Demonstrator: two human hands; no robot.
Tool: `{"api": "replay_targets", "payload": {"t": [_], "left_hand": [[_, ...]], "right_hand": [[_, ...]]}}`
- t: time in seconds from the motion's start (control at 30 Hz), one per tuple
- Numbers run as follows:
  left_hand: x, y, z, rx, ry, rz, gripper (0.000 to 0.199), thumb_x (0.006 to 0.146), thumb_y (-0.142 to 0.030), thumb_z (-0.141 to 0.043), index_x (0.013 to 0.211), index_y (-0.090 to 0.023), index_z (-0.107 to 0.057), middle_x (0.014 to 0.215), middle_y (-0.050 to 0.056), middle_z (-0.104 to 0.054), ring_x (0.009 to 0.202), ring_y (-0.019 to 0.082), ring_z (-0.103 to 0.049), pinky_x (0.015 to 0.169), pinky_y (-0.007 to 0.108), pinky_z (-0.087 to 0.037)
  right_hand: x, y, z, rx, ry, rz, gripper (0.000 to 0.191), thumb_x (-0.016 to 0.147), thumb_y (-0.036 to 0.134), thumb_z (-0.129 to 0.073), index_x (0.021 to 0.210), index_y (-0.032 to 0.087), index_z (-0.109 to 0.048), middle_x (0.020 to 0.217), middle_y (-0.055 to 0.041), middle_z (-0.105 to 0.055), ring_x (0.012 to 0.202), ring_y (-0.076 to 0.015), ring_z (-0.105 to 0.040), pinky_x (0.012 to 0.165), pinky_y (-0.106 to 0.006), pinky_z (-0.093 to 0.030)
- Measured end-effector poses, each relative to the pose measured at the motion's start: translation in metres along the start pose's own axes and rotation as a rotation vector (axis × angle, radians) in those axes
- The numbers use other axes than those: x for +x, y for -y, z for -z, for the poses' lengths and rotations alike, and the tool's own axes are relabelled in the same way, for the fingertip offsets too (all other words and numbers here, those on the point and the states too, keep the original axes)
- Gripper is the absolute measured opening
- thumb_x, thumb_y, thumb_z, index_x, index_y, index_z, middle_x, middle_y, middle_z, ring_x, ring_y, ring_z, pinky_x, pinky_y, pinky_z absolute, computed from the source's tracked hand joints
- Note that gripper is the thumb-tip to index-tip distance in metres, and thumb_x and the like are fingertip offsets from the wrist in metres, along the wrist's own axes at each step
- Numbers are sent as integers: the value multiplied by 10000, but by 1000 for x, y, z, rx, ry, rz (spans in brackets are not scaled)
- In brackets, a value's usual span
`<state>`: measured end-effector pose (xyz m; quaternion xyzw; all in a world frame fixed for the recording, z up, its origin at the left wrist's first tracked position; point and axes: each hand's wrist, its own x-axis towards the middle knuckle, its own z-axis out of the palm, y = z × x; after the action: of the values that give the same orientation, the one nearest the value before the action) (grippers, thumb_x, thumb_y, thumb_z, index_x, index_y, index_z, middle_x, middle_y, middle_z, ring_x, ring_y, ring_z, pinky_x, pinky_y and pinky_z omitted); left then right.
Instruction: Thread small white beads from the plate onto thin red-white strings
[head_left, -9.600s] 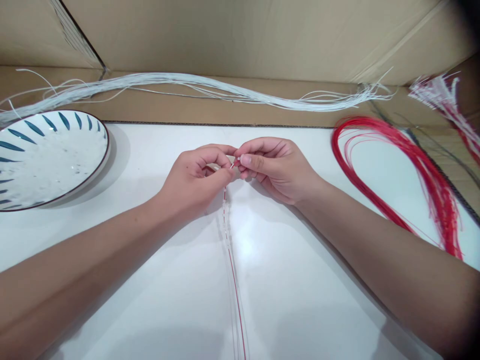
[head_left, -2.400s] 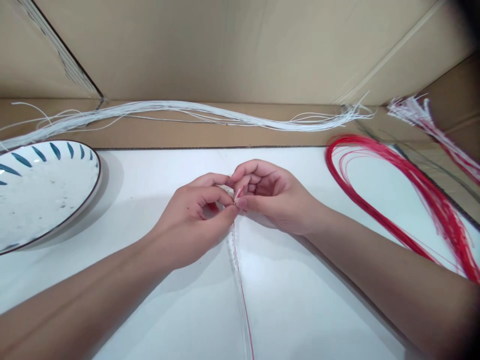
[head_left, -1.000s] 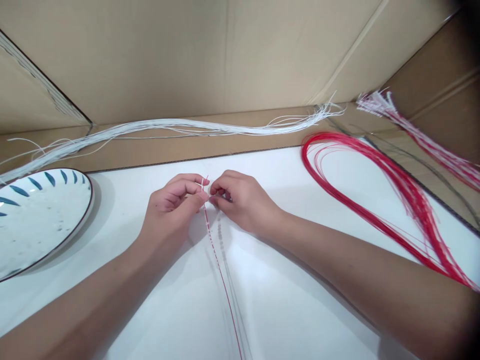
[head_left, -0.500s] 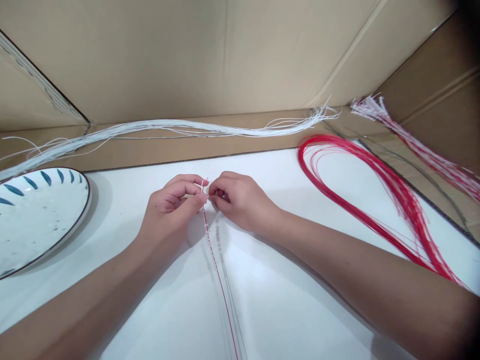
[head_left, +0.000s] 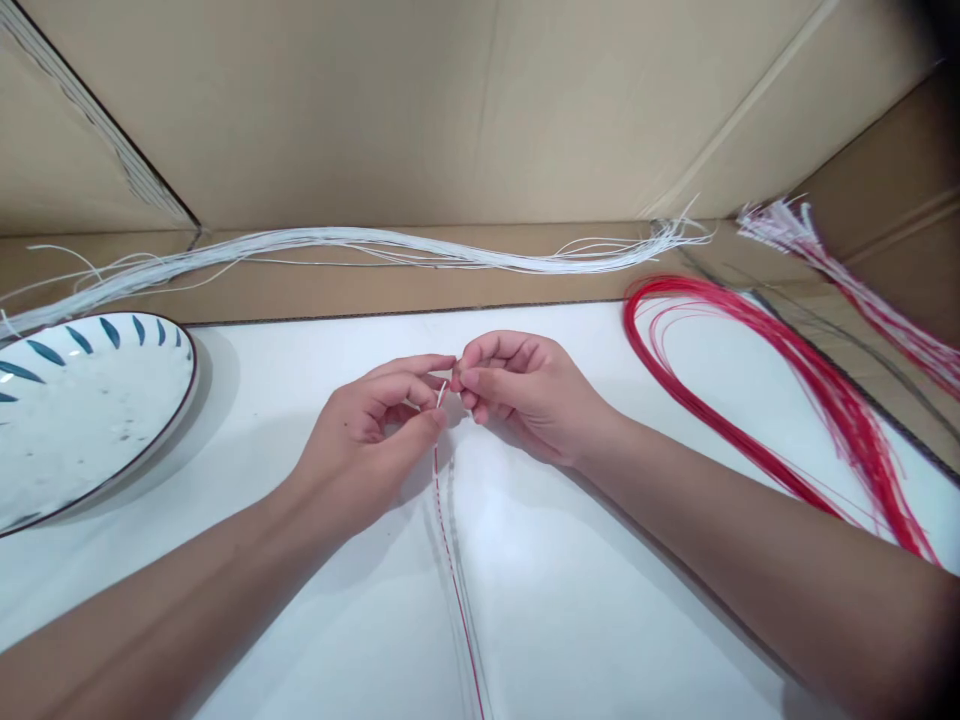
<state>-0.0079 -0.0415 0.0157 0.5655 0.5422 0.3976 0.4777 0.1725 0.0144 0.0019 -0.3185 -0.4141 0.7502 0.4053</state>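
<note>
My left hand (head_left: pixel 379 425) pinches a thin red cord (head_left: pixel 459 597) between thumb and index finger. White strand is wound around the cord's upper part, giving it red and white bands. A short white end (head_left: pixel 442 393) sticks up above my left fingertips. From the pinch the cord runs down and slightly right, past the bottom of the view. My right hand (head_left: pixel 517 390) is closed just to the right, thumb against fingers, its tips almost touching the left ones. Whatever those fingertips hold is too small to make out.
A white plate (head_left: pixel 97 430) with blue-green leaf marks stands at left. White strands (head_left: pixel 360 237) lie along the back cardboard edge. Looped red cords (head_left: pixel 675 400) rest at right, with red-and-white cords (head_left: pixel 862 280) behind them. Cardboard walls (head_left: pixel 375 110) enclose the white work surface (head_left: pixel 600 590).
The whole view has shifted a little. My right hand has rolled so that its thumb faces me, staying close to my left fingertips. The left hand keeps its pinch on the cord.
</note>
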Motion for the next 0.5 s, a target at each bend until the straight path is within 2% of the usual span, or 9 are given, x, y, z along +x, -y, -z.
{"api": "replay_targets", "payload": {"t": [0.17,0.37,0.5], "left_hand": [[1,-2,-1,-35,21,9,205,879,-305,-707,687,-236,-717,1237,37,-746,1348,270,-585,1053,401,-521],[4,-5,-1,-101,22,45,194,844,-274,-715,664,-205,-709,1203,60,-752,1141,281,-688,1079,482,-497],[5,-5,0,-61,34,41,190,820,-260,-709,639,-204,-697,1168,62,-759,1136,295,-688,1116,521,-455]], "right_hand": [[-1,1,3,152,109,-55,50,800,77,-770,836,105,-749,735,-26,-773,592,-67,-703,582,-137,-597],[-1,-1,8,155,173,-67,23,852,98,-771,873,98,-761,764,-27,-780,642,-72,-727,637,-142,-619],[-1,-1,8,157,183,-63,70,838,120,-808,880,100,-757,764,-17,-774,655,-60,-720,656,-132,-611]]}}
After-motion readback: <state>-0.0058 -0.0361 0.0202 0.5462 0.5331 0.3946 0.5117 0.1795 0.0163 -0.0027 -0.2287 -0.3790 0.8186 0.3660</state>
